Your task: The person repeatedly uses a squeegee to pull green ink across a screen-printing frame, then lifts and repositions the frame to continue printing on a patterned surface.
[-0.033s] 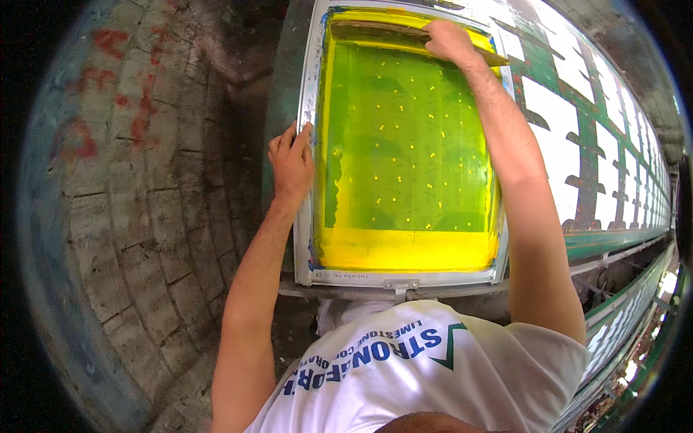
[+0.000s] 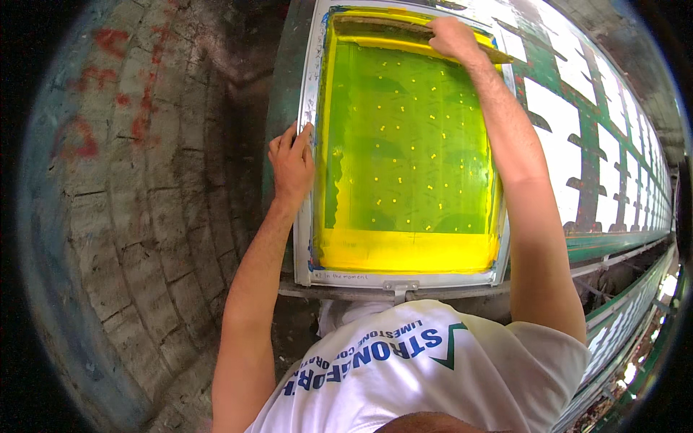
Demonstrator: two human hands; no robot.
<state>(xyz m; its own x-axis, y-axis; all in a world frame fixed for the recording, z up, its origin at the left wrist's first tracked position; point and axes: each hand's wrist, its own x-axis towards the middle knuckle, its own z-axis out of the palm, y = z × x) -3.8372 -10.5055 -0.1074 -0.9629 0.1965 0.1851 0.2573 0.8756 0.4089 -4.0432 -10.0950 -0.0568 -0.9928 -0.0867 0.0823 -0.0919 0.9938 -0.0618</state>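
Nothing has shifted since the earlier frame: both hands and the screen frame [image 2: 307, 216] keep their positions. Left hand [image 2: 292, 164] lies flat and unclenched on the frame's left rail, fingers pointing away from the body, apparently to pin the frame down on the long printing table [image 2: 577, 144]. Across the yellow-green mesh [image 2: 408, 151], the right hand [image 2: 453, 37] is clenched over the squeegee [image 2: 382, 27], which sits at the far end of the mesh, blade edge against it.
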